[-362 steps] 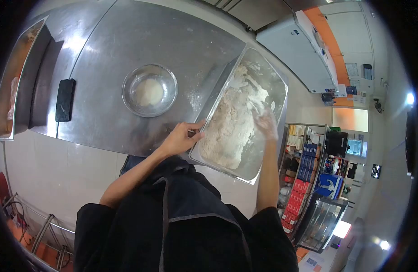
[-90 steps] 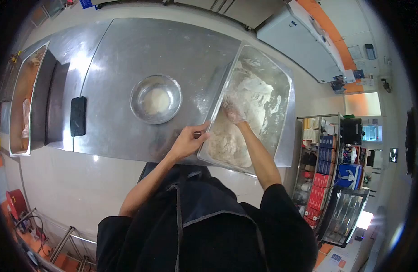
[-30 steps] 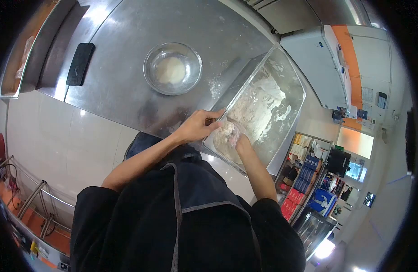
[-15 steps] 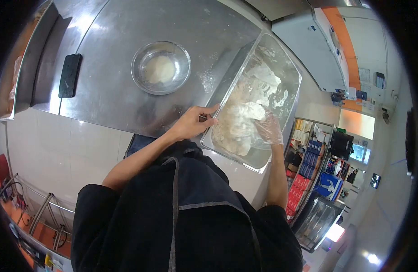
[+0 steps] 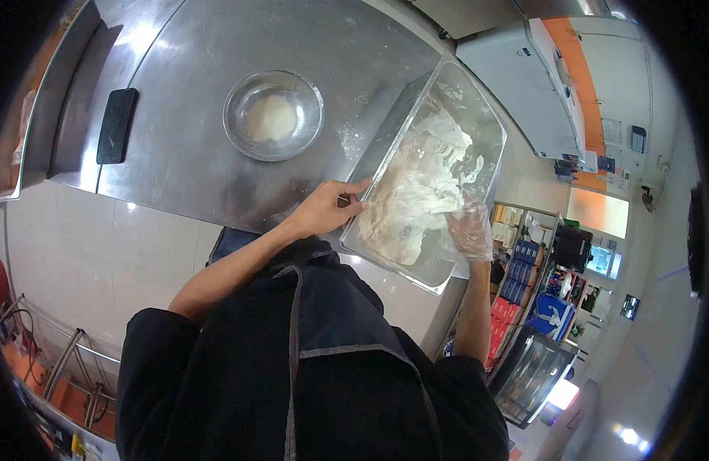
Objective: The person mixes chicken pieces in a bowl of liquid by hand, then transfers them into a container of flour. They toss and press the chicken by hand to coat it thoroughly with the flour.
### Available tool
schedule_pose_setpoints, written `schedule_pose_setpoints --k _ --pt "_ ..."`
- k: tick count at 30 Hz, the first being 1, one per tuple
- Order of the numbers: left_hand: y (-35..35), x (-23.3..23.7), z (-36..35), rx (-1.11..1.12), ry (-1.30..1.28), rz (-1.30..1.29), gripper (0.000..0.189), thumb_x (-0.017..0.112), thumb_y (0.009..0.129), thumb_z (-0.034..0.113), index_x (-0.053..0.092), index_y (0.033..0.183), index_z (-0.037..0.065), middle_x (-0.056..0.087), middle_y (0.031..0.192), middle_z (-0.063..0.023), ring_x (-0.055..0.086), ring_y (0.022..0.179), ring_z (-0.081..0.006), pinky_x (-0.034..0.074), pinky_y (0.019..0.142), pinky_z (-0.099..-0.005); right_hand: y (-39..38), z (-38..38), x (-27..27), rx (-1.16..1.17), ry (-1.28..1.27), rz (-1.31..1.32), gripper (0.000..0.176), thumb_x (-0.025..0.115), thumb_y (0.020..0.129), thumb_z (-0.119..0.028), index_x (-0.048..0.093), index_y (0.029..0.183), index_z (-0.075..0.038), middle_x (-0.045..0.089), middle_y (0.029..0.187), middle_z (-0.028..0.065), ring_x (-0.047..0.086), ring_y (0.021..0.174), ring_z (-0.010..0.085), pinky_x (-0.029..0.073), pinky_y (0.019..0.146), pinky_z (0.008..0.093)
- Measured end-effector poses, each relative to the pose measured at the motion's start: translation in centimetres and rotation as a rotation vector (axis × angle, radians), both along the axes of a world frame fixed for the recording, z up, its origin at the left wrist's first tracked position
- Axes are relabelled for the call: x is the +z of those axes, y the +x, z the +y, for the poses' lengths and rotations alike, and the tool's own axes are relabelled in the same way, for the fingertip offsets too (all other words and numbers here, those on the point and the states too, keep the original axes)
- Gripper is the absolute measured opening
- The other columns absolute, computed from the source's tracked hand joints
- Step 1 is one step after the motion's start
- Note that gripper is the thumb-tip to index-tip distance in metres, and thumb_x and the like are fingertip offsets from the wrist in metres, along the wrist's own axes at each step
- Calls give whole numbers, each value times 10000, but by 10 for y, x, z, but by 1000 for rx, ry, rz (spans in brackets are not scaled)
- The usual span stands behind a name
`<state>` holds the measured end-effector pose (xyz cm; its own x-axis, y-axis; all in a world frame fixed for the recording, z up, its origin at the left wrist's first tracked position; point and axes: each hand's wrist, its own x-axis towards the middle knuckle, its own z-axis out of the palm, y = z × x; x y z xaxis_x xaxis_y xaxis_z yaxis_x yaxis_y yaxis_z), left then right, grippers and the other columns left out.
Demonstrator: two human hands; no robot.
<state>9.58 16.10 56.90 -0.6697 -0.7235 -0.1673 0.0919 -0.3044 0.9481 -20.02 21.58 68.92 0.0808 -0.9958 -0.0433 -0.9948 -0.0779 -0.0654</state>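
Observation:
A deep rectangular metal pan (image 5: 480,91) stands tilted across the view at the right end of the steel table. White flour (image 5: 400,234) covers much of its bottom, thicker and clumped toward the far end. My bare left hand (image 5: 321,209) grips the pan's left rim, thumb and forefinger pinching the edge. My right hand (image 5: 470,233), in a clear plastic glove, is inside the pan's near right side, at the edge of the flour. Glare and motion blur obscure its fingertips. To the left sits a round metal bowl (image 5: 235,134) with a pale, whitish substance (image 5: 271,118) in it.
The steel table (image 5: 193,54) carries a dark phone (image 5: 117,126) at left and a flour smudge beside the bowl. Another metal pan (image 5: 36,146) stands at the far left edge. A white chest freezer (image 5: 516,84) and a shelf rack with boxes (image 5: 516,280) stand to the right.
My right hand has moved a little right and nearer to me, toward the pan's right wall. The flour beside it is spread differently. My left hand keeps its hold on the rim.

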Motion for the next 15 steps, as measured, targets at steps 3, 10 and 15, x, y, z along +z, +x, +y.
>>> schedule_pose_setpoints --k 3,10,15 --pt "0 -2 0 3 -14 4 465 619 941 106 511 1388 43 531 672 11 484 597 -60 455 582 -263 16 -10 9 -277 173 -221 543 696 805 -107 527 1315 -31 615 1178 203 593 1110 325 458 957 405" --pt "0 -1 -1 -2 -46 -7 466 617 943 99 506 1392 42 525 679 6 485 604 -60 460 590 -262 -2 2 3 -213 141 -216 544 716 795 -169 539 1289 -26 590 1165 217 563 1109 358 459 946 433" --pt "0 -3 -1 -4 -27 3 469 618 944 95 500 1393 32 509 669 11 480 603 -58 456 595 -261 0 4 2 93 -18 132 561 728 790 -217 542 1282 -22 609 1105 211 568 1051 367 465 924 434"
